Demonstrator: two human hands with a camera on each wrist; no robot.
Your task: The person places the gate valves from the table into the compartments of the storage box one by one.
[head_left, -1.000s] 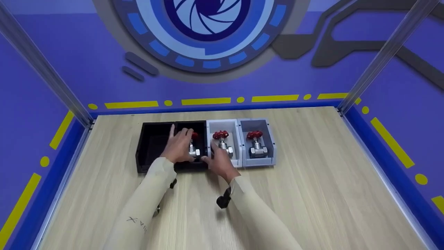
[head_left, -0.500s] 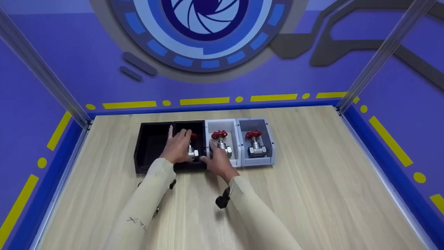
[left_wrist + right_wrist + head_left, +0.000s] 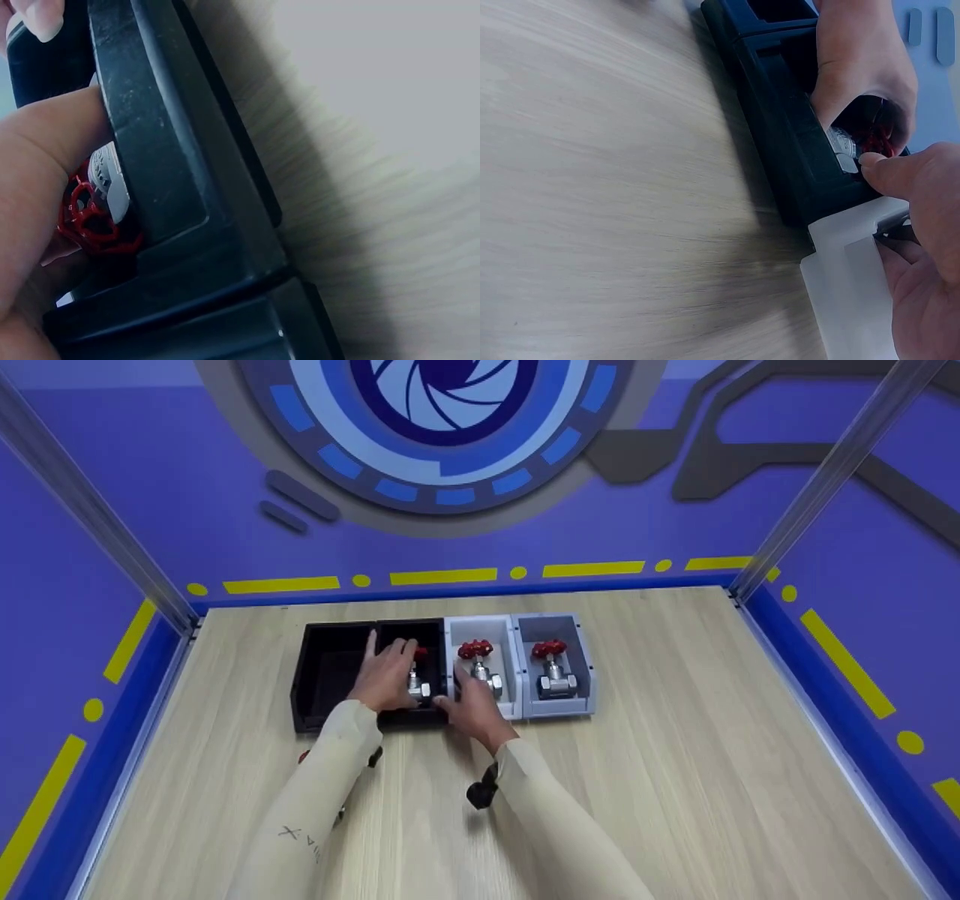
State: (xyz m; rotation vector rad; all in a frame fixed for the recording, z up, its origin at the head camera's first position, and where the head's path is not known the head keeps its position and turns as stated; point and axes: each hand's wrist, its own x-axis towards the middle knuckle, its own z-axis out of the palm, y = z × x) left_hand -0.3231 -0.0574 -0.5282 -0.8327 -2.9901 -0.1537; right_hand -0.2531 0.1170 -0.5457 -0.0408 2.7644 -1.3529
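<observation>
In the head view, my left hand (image 3: 384, 679) reaches into the second black bin (image 3: 409, 721) and grips a metal gate valve (image 3: 418, 690) with a red handwheel. The left wrist view shows the thumb inside the bin wall, beside the red handwheel (image 3: 94, 217). My right hand (image 3: 480, 711) straddles the joint between this bin and the white bin (image 3: 517, 706). Its thumb (image 3: 889, 172) lies on the black side near the valve's end, its fingers inside the white bin, pinching the adjoining walls. Similar valves sit upright in the white bin (image 3: 487, 681) and the grey-blue bin.
The leftmost black bin (image 3: 322, 675) holds nothing visible. At the right end of the row stands the grey-blue bin (image 3: 562, 707). Under my left forearm, a red piece (image 3: 304, 755) and a bit of metal (image 3: 340, 813) peek out on the wooden table (image 3: 712, 750). Blue panels surround it.
Both hands stay in nearly the same place. The whole head view shifts slightly, and a little more of the red piece beside my left forearm shows.
</observation>
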